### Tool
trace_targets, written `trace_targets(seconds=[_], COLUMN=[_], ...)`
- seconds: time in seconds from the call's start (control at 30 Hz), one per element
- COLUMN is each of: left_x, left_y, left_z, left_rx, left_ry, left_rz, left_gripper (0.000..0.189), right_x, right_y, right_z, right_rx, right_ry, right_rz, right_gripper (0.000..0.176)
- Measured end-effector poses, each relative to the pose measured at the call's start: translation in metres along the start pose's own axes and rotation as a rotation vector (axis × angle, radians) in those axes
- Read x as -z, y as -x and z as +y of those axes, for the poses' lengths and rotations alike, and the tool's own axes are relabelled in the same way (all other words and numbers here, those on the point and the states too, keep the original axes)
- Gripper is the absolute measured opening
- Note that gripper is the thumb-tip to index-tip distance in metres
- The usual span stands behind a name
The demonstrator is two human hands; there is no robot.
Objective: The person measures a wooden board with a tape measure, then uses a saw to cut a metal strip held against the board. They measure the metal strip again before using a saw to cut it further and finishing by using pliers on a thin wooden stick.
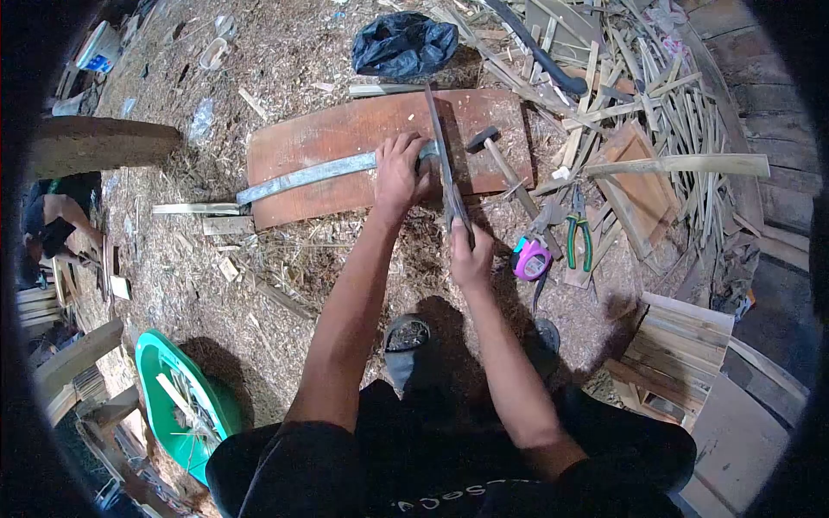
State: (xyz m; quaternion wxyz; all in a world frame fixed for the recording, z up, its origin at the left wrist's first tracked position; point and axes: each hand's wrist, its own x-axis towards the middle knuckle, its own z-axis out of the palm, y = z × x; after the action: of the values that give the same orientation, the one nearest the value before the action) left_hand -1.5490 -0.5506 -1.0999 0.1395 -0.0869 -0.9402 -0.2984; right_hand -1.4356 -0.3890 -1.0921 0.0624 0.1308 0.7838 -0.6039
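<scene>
A long grey strip [311, 176] lies across a reddish-brown board [302, 142] on the ground. My left hand [400, 177] presses down on the strip near its right end, its fingers bent over it. In my right hand [471, 256] is the handle of a saw [441, 142], whose long narrow blade points away from me and crosses the strip just right of my left hand. A hammer [501, 155] rests on the board's right side. Right of my right hand are a pink tape measure [530, 258] and green-handled pliers [579, 235].
Split wooden strips [682, 138] are heaped at the right, near a wooden frame [639, 190]. A black plastic bag [404, 45] lies beyond the board. At lower left stands a green tub [183, 406]. Another person [60, 216] is at the far left.
</scene>
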Motion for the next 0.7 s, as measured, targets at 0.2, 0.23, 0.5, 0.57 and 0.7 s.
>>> trace_targets(seconds=[0.2, 0.23, 0.5, 0.57, 0.7], left_x=[-0.001, 0.0, -0.001, -0.002, -0.004], left_y=[-0.003, -0.004, -0.003, -0.004, -0.005], left_z=[0.002, 0.002, 0.001, 0.0, 0.0], left_rx=[0.016, 0.018, 0.012, 0.016, 0.029], left_ry=[0.012, 0.017, -0.006, -0.009, 0.0], left_rz=[0.006, 0.002, -0.003, -0.002, -0.003], left_gripper=[0.042, 0.042, 0.038, 0.037, 0.039], right_x=[0.007, 0.005, 0.007, 0.003, 0.001], right_y=[0.021, 0.012, 0.03, 0.018, 0.009], right_z=[0.0, 0.0, -0.003, 0.008, 0.003], right_rx=[0.005, 0.018, 0.011, -0.018, -0.004], right_ry=[0.005, 0.003, -0.146, -0.095, -0.1], right_rz=[0.014, 0.011, 0.005, 0.007, -0.013], right_gripper=[0.045, 0.045, 0.044, 0.04, 0.039])
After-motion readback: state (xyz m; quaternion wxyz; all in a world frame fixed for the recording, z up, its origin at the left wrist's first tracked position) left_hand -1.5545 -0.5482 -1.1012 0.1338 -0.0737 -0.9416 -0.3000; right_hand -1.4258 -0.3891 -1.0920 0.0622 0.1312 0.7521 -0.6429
